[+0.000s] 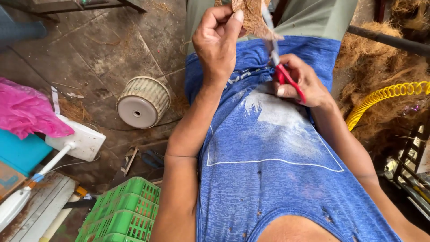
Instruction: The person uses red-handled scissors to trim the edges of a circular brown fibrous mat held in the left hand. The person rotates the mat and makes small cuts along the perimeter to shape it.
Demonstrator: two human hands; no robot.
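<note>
The left hand [219, 40] is closed, with thumb and fingers pinching a piece of brown coconut fibre [251, 15] just above it, near the top edge of the view. The right hand [302, 83] is wrapped around the red handles of the scissors [277, 62]; its fingers are curled shut on them, and the grey blades point up toward the fibre piece and meet its lower right edge. Both hands are close together over the blue shirt [268, 170] of the person. To the left of the left hand, well apart, an upturned beige ribbed pot [143, 102] lies on the floor [98, 49], and nearer the person's elbow stands a green plastic crate [125, 213]. To the right of the right hand there is a yellow coiled hose [385, 96] over a heap of loose fibre [380, 71]. I judge the main risk is a cut: the blades work very near the left thumb, so a slip of the thin, frayed piece could bring the finger between them. Also the piece could tear unevenly if it bends.
</note>
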